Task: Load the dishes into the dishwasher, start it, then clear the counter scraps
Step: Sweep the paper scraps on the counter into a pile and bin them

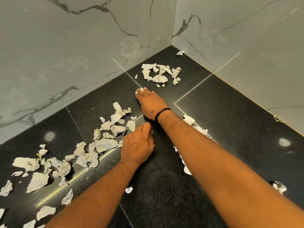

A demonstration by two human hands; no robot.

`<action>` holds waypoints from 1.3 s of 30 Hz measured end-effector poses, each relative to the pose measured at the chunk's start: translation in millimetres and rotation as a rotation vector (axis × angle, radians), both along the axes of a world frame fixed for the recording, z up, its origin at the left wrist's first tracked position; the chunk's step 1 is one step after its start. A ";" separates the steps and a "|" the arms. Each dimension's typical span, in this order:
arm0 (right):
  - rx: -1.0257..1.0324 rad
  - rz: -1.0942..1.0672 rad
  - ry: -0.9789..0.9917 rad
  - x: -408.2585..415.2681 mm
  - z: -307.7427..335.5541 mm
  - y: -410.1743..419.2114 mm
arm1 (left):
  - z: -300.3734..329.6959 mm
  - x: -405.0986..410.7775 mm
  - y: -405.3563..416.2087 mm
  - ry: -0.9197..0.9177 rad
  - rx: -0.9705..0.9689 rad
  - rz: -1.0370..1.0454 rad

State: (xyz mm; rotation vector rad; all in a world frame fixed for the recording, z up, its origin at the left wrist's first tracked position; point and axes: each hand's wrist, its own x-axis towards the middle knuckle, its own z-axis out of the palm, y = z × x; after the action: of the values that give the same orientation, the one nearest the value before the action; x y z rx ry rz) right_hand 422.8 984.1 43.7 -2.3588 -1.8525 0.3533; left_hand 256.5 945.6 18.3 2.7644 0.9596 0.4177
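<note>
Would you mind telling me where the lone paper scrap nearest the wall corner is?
In the head view, the lone scrap lies upper right, against the right wall, beyond the scrap cluster.
</note>
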 end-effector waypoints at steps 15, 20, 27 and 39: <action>0.424 -0.386 0.040 -2.5 6.6 -152.4 | -2.4 -1.0 -1.0 -0.027 -0.020 0.011; 0.298 -0.519 0.040 38.0 7.7 -72.5 | -1.3 -1.4 -0.4 -0.019 -0.022 0.007; 0.163 -0.785 0.145 65.2 -8.1 -6.2 | -2.4 -1.5 -0.1 -0.005 -0.011 0.005; 0.222 -0.584 -0.030 26.3 -6.5 -73.8 | -5.0 -1.2 0.2 -0.023 -0.020 -0.001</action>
State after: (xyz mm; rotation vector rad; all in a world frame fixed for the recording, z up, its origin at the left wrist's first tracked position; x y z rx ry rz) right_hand 449.2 910.3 37.3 -2.5975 -1.0590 0.0434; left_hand 255.3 945.7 13.3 2.7360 0.9524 0.4370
